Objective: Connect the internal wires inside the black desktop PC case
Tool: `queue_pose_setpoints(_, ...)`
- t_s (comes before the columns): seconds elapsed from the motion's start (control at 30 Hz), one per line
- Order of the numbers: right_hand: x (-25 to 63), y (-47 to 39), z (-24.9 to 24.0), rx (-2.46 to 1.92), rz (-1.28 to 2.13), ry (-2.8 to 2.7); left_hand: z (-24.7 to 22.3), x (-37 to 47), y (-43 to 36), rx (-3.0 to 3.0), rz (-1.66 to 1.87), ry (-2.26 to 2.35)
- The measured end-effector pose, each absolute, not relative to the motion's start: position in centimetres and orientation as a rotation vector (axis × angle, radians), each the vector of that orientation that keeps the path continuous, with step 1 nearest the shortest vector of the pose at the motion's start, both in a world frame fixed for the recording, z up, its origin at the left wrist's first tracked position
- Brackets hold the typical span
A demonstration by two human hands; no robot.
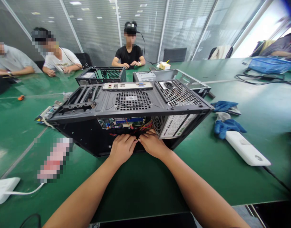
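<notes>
A black computer case (105, 107) lies before me on the green table, its open side facing me. Inside it show a motherboard (123, 122), a power supply (177, 126) with a white label, and a bundle of red and yellow wires (145, 126). At the case's open side, my left hand (121, 148) and my right hand (153, 144) meet with fingertips pinched. Between them a small dark and yellow piece of cable (137, 139) is just visible. The fingers cover most of it.
Two more computer cases (101, 74) (190, 79) stand behind. Blue gloves (228, 125) and a white power bank (247, 148) lie right; a circuit board (49, 112) and a white device (5, 188) with a cable lie left. Several people sit across the table. A blue basket (271, 65) is far right.
</notes>
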State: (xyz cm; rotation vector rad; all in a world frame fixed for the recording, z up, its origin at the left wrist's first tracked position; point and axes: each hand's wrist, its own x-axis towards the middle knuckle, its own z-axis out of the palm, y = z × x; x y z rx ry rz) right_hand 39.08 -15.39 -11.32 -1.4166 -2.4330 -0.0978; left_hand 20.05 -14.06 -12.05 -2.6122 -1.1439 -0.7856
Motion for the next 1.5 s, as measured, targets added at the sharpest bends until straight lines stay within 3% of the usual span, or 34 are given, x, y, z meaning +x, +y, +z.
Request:
queue_pose_setpoints(0.87,39.09,-15.28,-11.48,-1.359,-0.185,-2.393,-11.88,20.21,-13.7,-2.643,-0.655,-1.193)
queue_pose_setpoints(1.5,39.14,-15.46,-11.47,-1.406,-0.119,-2.415,-12.24,19.91,-13.84,-2.621,-0.926,-1.089)
